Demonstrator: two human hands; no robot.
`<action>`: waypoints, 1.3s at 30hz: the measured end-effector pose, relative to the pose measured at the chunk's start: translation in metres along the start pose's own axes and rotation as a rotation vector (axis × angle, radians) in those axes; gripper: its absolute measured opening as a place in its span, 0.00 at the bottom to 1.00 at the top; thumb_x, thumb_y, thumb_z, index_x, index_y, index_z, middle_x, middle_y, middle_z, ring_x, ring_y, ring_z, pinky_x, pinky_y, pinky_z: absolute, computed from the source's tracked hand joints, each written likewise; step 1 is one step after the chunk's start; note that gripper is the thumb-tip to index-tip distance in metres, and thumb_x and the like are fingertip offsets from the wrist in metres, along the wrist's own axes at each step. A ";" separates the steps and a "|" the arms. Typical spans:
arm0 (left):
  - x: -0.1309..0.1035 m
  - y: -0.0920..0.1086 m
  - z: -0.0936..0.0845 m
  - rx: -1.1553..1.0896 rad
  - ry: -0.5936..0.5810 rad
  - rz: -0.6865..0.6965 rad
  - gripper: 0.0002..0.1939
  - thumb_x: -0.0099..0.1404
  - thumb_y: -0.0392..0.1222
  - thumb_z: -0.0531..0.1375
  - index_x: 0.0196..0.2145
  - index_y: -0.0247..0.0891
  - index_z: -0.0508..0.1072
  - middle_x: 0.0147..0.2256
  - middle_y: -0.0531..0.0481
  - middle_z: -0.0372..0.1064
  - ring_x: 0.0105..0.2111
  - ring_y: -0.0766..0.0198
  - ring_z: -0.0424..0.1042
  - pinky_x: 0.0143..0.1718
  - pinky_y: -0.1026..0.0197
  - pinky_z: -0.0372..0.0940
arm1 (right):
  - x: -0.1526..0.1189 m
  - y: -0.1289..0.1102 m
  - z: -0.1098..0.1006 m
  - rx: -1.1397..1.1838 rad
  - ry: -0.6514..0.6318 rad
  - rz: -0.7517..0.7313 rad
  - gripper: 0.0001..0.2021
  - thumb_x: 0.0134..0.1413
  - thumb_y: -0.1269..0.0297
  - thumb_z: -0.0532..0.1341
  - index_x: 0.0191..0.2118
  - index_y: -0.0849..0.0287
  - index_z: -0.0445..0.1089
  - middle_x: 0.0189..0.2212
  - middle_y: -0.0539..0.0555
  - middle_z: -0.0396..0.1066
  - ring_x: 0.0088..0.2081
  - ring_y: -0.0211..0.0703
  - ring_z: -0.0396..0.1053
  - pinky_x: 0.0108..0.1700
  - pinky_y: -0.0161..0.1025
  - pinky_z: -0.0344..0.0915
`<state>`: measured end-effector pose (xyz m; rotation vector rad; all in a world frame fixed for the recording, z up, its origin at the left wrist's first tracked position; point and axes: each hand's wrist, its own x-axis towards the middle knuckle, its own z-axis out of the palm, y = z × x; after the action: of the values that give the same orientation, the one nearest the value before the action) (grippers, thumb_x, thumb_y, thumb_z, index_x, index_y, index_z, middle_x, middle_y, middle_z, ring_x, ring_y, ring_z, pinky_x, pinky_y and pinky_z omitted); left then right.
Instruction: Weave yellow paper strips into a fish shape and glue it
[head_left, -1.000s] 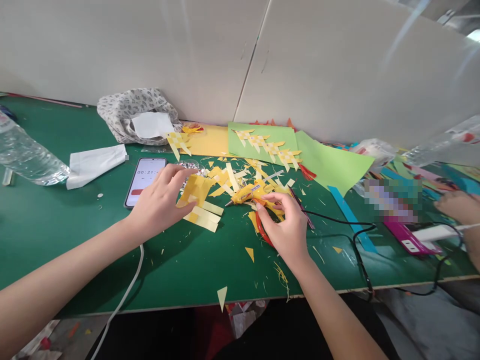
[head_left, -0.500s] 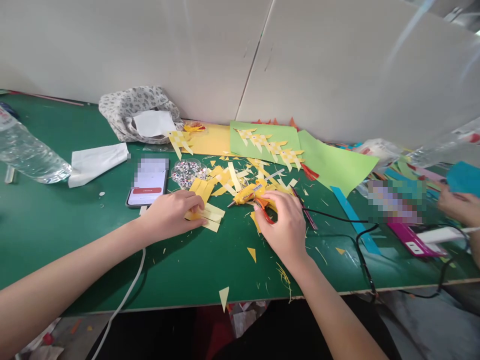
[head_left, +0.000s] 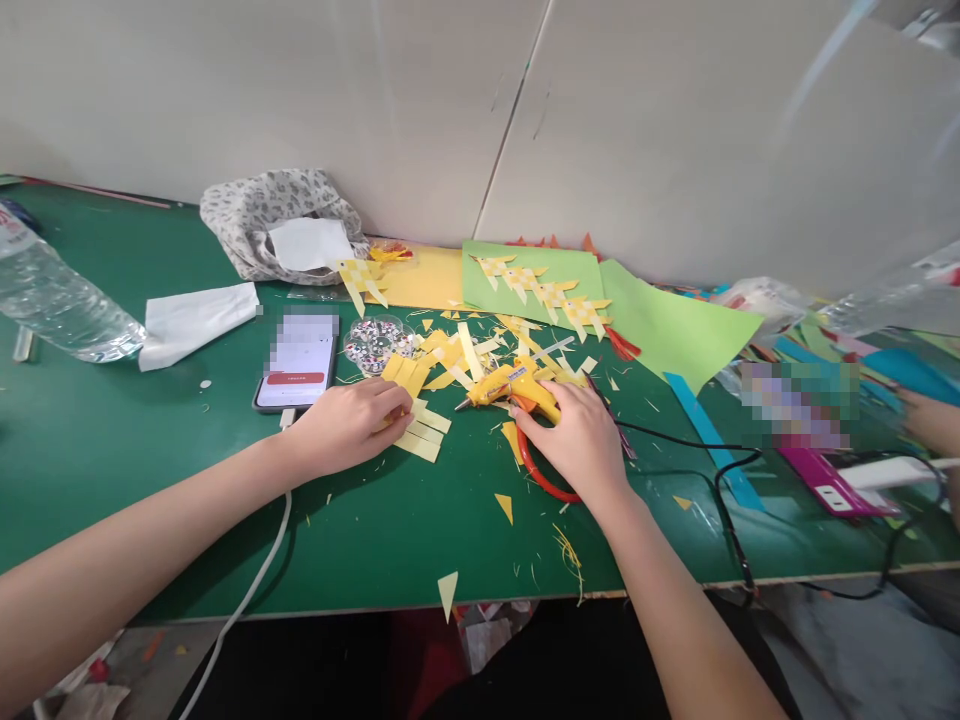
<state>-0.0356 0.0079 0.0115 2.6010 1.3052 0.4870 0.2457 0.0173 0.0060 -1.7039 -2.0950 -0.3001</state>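
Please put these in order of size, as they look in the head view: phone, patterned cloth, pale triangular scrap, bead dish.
1. Patterned cloth
2. Phone
3. Bead dish
4. Pale triangular scrap

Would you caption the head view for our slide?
Left hand on yellow paper strips, right hand at yellow glue gun.

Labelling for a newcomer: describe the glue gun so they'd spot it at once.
On the green table, find the heap of yellow scraps in the middle. The glue gun lies at its near edge, by the right hand. It's yellow too, but solid and pistol-shaped, with a metal nozzle pointing left.
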 end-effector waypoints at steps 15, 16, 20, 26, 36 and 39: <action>0.003 0.003 -0.006 -0.482 -0.051 -0.271 0.04 0.60 0.42 0.54 0.30 0.40 0.62 0.26 0.54 0.68 0.25 0.66 0.67 0.26 0.64 0.60 | -0.010 -0.022 -0.003 0.207 0.316 -0.214 0.16 0.49 0.61 0.61 0.43 0.63 0.68 0.37 0.60 0.73 0.39 0.47 0.70 0.41 0.43 0.70; 0.003 0.003 -0.006 -0.500 -0.049 -0.283 0.04 0.59 0.42 0.54 0.29 0.40 0.61 0.26 0.54 0.68 0.25 0.66 0.68 0.26 0.64 0.61 | -0.011 -0.024 -0.001 0.190 0.314 -0.243 0.15 0.50 0.62 0.61 0.44 0.64 0.68 0.37 0.61 0.73 0.39 0.47 0.70 0.41 0.43 0.70; 0.004 0.002 -0.006 -0.551 -0.055 -0.298 0.04 0.59 0.41 0.53 0.28 0.40 0.61 0.26 0.53 0.69 0.27 0.65 0.69 0.27 0.63 0.62 | -0.015 -0.029 0.002 0.165 0.265 -0.285 0.16 0.52 0.64 0.60 0.46 0.66 0.68 0.37 0.61 0.73 0.40 0.47 0.70 0.42 0.43 0.70; 0.004 0.002 -0.006 -0.534 -0.048 -0.287 0.04 0.59 0.41 0.53 0.28 0.39 0.61 0.26 0.53 0.70 0.26 0.64 0.69 0.26 0.63 0.62 | -0.015 -0.028 0.004 0.181 0.253 -0.302 0.15 0.54 0.64 0.58 0.47 0.61 0.68 0.37 0.60 0.73 0.39 0.47 0.71 0.42 0.45 0.70; 0.003 0.001 -0.006 -0.543 -0.063 -0.292 0.04 0.59 0.41 0.53 0.29 0.39 0.62 0.27 0.53 0.70 0.26 0.65 0.69 0.28 0.62 0.61 | -0.014 -0.030 0.002 0.161 0.283 -0.337 0.12 0.54 0.68 0.58 0.45 0.63 0.69 0.37 0.59 0.74 0.37 0.46 0.71 0.40 0.43 0.70; 0.003 0.002 -0.006 -0.540 -0.066 -0.298 0.04 0.60 0.41 0.53 0.29 0.39 0.63 0.27 0.53 0.70 0.26 0.65 0.69 0.27 0.63 0.61 | -0.013 -0.030 0.001 0.159 0.292 -0.333 0.12 0.55 0.68 0.57 0.45 0.62 0.69 0.36 0.59 0.74 0.37 0.46 0.72 0.40 0.43 0.70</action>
<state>-0.0349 0.0097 0.0185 1.9342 1.2908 0.5949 0.2185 -0.0008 0.0021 -1.1425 -2.1091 -0.4394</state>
